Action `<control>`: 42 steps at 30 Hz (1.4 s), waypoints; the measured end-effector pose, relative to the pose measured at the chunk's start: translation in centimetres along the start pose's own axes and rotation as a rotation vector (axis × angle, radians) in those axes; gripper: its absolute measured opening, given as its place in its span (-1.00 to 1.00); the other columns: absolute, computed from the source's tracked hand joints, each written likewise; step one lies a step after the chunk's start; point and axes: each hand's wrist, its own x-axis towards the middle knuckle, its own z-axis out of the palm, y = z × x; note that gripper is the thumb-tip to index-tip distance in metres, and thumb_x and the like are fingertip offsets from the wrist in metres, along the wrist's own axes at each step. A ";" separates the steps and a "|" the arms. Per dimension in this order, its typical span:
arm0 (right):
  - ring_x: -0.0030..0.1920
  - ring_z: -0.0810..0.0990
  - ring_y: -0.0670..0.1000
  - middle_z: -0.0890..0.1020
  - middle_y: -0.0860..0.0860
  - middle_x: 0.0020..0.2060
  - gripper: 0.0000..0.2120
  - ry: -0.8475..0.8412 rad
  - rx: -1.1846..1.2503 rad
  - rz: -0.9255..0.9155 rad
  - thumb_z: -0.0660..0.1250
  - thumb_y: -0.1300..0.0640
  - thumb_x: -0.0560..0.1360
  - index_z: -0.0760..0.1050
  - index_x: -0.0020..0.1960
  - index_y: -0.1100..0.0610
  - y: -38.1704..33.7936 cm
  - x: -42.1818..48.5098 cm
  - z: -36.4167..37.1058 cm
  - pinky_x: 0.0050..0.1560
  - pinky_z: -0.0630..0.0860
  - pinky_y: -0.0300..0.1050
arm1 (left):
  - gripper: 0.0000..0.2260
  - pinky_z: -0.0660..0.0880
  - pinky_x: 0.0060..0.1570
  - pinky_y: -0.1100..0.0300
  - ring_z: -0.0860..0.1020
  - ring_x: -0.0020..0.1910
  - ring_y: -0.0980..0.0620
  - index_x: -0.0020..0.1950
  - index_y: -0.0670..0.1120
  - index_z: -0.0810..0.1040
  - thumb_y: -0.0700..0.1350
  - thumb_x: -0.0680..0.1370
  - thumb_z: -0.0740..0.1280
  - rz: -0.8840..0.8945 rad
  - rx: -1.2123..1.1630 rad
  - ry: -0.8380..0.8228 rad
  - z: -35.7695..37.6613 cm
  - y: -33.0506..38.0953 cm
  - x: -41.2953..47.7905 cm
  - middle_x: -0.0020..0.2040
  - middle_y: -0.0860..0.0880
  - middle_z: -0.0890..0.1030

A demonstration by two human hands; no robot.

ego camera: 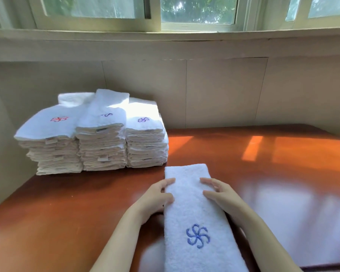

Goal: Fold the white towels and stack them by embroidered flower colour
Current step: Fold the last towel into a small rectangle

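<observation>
A white towel (192, 209) folded into a long narrow strip lies lengthwise on the wooden table (283, 183), its blue embroidered flower (197, 235) facing up near me. My left hand (157, 195) grips the strip's left edge, thumb on top. My right hand (219, 192) holds the right edge the same way, fingers curled over it. At the back left stand three stacks of folded white towels: one topped by a red flower (59, 119), a middle one (104, 122) with a blue mark, and a right one (143, 120) with a purple-blue flower.
A beige wall and window sill (165, 36) run behind the table. Sunlight patches fall on the right half of the tabletop. The table's left edge (14, 195) slants close to the stacks.
</observation>
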 end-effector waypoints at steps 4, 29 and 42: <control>0.02 0.68 0.01 0.67 -0.02 0.07 -0.54 -0.040 0.164 -0.071 0.29 0.38 0.51 0.55 0.20 -0.12 -0.3 -0.7 -0.7 0.01 0.60 -0.10 | -0.41 0.54 -0.12 0.31 0.59 -0.01 0.13 0.42 0.02 0.40 -0.40 0.44 0.23 0.102 0.045 0.047 0.0 1.8 -1.1 0.17 0.03 0.59; -0.43 0.47 -0.04 0.54 0.10 -0.32 -0.91 -0.040 -0.184 -0.076 0.35 0.29 0.48 0.54 -0.17 0.32 -18.2 37.3 11.1 -0.40 0.36 -0.26 | -0.61 0.42 0.15 0.13 0.47 0.26 -0.12 0.40 -0.20 0.24 -0.19 0.58 0.18 0.005 0.854 0.573 -23.6 16.7 22.4 0.29 -0.17 0.48; 0.27 0.41 0.13 0.42 0.16 0.27 -0.44 0.046 -0.656 -0.190 0.25 0.04 0.53 0.18 0.46 0.15 -19.4 33.2 12.1 0.12 0.36 -0.13 | -0.65 0.27 0.27 -0.12 0.28 0.38 -0.23 0.37 -0.10 0.38 -0.09 0.65 -0.01 0.018 1.548 0.238 -19.9 15.8 17.1 0.51 -0.19 0.17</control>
